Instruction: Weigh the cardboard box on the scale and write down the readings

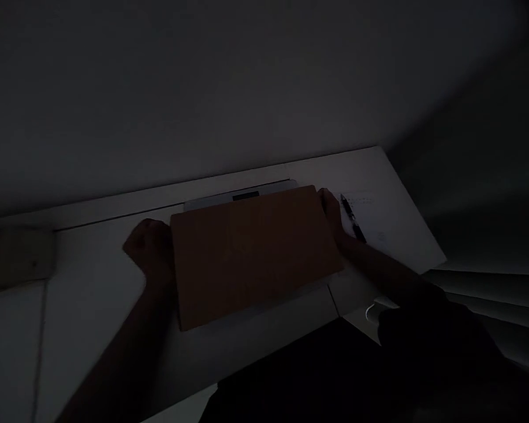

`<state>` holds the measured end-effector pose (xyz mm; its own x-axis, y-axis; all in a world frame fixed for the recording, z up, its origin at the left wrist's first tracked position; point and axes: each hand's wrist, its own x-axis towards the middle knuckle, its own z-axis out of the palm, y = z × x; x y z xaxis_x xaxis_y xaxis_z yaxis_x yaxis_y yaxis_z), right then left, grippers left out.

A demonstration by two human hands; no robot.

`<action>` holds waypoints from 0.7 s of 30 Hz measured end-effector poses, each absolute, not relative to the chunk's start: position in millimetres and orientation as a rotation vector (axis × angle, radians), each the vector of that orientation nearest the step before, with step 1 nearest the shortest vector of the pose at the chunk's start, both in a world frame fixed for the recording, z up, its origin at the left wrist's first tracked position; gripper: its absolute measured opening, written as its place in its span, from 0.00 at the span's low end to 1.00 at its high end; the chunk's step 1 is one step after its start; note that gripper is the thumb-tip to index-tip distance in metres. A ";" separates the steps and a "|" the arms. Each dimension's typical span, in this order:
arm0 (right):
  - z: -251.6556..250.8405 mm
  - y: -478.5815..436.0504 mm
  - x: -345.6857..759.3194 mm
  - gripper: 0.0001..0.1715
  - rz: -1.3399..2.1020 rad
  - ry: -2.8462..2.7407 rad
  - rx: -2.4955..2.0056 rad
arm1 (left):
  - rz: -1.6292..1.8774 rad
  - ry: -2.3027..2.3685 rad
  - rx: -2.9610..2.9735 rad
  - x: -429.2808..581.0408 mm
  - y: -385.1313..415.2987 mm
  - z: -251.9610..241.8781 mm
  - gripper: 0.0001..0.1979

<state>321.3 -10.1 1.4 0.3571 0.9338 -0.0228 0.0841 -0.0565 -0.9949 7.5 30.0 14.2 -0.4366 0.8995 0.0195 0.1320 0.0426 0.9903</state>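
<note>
The scene is very dark. A flat brown cardboard box (251, 252) lies on a white table (92, 294), partly over a grey flat device (242, 198) with a dark display strip. My left hand (152, 249) grips the box's left edge with curled fingers. My right hand (332, 214) holds the box's right edge near its far corner. Both forearms reach in from below.
A black pen (351, 218) lies on a white sheet (374, 217) just right of my right hand. A pale wall rises behind the table. A dim boxy object (17, 258) sits at the far left. The table's right edge drops off into shadow.
</note>
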 end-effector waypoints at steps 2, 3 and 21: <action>-0.4 -10.4 321.0 0.25 0.909 -1.006 -1.462 | 1.512 1.620 1.072 8.9 30.0 15.2 0.13; -1.6 -10.3 320.8 0.24 0.900 -1.018 -1.466 | 1.525 1.603 1.075 9.6 29.9 15.4 0.13; -2.5 -8.4 313.7 0.19 0.624 -1.231 -1.521 | 1.497 1.529 1.169 5.6 29.1 11.2 0.17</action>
